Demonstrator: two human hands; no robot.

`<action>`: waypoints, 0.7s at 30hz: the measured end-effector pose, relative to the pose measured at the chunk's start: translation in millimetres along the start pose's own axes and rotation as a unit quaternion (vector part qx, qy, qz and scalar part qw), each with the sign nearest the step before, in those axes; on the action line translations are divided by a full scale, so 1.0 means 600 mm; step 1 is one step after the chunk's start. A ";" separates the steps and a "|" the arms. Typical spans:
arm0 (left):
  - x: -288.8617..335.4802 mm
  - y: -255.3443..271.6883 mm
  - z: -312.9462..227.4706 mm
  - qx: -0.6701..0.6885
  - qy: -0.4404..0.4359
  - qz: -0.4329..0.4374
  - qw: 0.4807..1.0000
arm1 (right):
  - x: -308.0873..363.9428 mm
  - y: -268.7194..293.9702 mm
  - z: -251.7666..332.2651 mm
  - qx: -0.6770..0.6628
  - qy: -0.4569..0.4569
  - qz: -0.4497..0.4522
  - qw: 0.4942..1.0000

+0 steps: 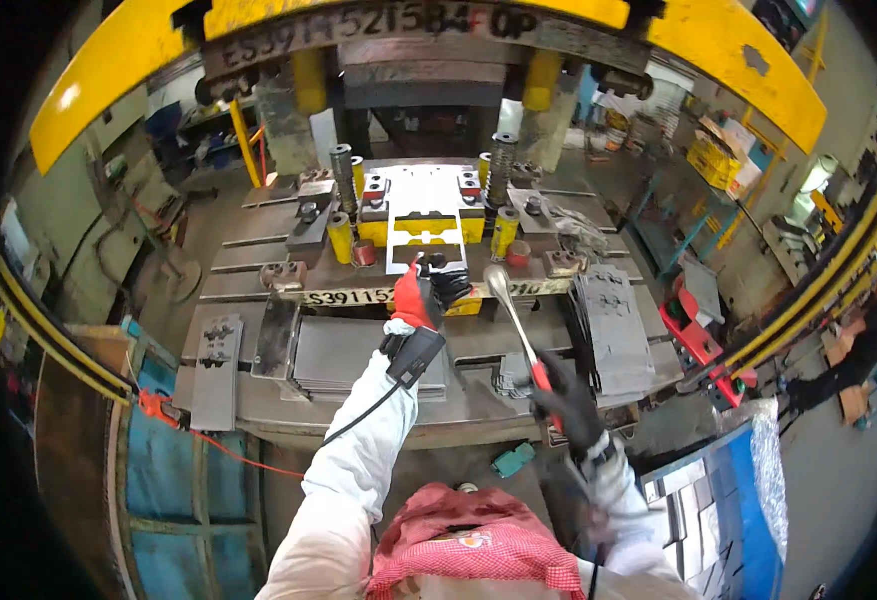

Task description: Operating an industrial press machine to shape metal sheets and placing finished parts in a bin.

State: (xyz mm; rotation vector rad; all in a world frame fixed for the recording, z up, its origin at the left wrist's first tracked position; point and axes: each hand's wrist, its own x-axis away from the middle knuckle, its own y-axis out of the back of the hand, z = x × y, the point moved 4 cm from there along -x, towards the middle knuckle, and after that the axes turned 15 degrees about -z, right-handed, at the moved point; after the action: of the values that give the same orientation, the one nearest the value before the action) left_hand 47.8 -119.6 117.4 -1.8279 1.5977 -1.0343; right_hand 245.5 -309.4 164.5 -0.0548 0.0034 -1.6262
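Note:
A bright, flat metal sheet (425, 190) with cut-outs lies over the lower die of a press, its near end reaching toward me. At that near end is my left hand (421, 292), in a red and black glove, with fingers curled on the sheet's edge. A dark device (415, 357) with a cable is strapped at my left wrist. My black-gloved right hand (570, 405) is closed round the red handle of a long metal tool (511, 315). The tool's shiny rounded head points up and away, right of the sheet and apart from it.
Stacked grey metal sheets (358, 350) lie before the die, with another stack (613, 330) at right and narrow pieces (218, 370) at left. Guide posts (501, 170) and yellow cylinders (339, 237) surround the die. Yellow press parts (758, 80) hang overhead. A blue bin (748, 500) stands at lower right.

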 end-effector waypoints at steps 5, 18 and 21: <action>0.009 0.010 -0.010 0.026 -0.003 0.000 1.000 | -0.288 -0.098 0.070 0.009 0.075 0.075 0.994; 0.026 0.025 -0.068 -0.507 -0.523 0.010 0.685 | -0.142 0.019 0.026 -0.095 0.046 0.043 0.994; 0.107 -0.008 -0.098 -0.627 -0.550 0.008 0.551 | -0.021 0.112 -0.052 -0.039 -0.040 -0.013 0.998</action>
State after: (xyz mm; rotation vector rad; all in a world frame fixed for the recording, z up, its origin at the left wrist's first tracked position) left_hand 5.0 -174.7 169.9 -2.2329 1.3156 1.6200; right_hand 311.9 -301.4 130.3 -0.1819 0.0045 -1.6489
